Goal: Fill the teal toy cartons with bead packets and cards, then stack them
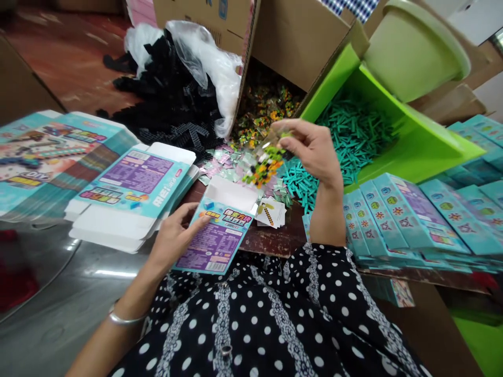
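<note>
My left hand (175, 235) grips a teal and purple printed carton (214, 241) by its left side, near my lap. The carton's white top flap (231, 195) stands up at its far end. Pinched in my right hand (314, 149) is a clear plastic bag (267, 162) of small green, orange and black pieces, held just above and beyond the flap. Right of the carton lies a small stack of white printed cards (271, 212). Beneath the bag, pale pink and green packets (226, 163) are scattered on the table.
Flat cartons (133, 175) are stacked on the left. Black plastic parts (168, 104) spill from a white bag behind them. A cardboard box (283, 47) holds more colourful bags. A green bin (420, 131) of teal sticks (349, 131) tips toward me. Filled-out cartons (412, 214) stand in rows at right.
</note>
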### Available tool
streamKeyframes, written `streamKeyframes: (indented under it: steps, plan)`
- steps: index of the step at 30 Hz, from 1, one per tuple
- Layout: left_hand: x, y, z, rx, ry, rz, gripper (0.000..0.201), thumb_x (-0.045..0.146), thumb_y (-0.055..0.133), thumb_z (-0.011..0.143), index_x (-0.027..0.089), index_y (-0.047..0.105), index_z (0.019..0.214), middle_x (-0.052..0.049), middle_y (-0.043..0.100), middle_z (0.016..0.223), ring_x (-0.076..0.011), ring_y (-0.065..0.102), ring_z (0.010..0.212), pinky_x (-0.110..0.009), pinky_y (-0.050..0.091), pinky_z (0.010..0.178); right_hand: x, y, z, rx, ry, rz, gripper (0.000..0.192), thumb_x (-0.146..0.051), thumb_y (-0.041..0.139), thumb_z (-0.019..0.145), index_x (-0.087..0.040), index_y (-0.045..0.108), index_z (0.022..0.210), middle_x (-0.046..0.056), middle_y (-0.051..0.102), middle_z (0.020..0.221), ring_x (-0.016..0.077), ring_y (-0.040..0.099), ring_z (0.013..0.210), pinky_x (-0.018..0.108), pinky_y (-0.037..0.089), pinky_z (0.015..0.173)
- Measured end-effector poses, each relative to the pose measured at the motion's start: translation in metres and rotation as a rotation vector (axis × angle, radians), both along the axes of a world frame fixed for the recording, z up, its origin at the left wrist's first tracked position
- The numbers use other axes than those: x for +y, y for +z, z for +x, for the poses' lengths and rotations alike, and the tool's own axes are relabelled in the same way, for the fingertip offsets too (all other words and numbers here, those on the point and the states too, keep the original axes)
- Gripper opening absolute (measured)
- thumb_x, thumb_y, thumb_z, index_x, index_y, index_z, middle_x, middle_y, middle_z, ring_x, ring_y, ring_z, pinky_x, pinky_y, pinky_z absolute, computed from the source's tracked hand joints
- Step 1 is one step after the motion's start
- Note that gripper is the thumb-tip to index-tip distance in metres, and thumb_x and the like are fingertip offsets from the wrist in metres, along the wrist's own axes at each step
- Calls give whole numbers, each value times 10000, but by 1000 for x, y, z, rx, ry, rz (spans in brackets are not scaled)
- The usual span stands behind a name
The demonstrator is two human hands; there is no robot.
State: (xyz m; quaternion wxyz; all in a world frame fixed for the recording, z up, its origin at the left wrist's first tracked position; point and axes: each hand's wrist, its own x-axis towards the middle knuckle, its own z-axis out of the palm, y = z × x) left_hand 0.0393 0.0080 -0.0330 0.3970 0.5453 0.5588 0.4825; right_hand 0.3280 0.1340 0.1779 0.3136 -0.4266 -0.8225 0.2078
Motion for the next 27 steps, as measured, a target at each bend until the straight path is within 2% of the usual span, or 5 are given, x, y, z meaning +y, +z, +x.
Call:
streamKeyframes:
  steps: [10,15,18,23,27]
  plan:
    - [-5,-1,17,-108,-144,18,601,707,813,913,200,790,1235,-117,852,1120,-284,793,929,-380,633,786,-2,-44,-62,-429,376,-165,244,-335,827,902,-219,614,925,6,690,908,195,608,907,319,417,821]
    - [-8,-1,16,-205,-14,24,623,717,825,903,187,789,1227,-128,852,1136,-279,798,932,-380,647,786,-11,-50,-54,-235,343,-164,360,-320,808,892,-227,662,1208,44,744,1146,190,669,977,323,504,899]
    - [-7,-1,13,-245,60,40,637,748,813,901,191,782,1209,-123,854,1092,-280,797,910,-389,658,775,-19,-57,-47,-164,234,-274,423,-367,744,948,-216,623,1325,13,760,983,166,683,830,314,520,838]
    - [-9,1,15,-205,89,77,595,711,814,918,193,769,1209,-110,848,1085,-264,792,895,-380,662,777,-20,-72,-53,-358,407,-328,66,-251,652,977,-203,696,965,-10,737,816,143,634,758,293,460,789]
    - [-12,3,17,-170,88,91,606,696,817,920,191,764,1251,-113,841,1132,-270,792,937,-392,665,821,-12,-54,-43,-514,533,-369,292,-303,641,1008,-200,680,738,-18,678,687,128,562,654,295,415,721]
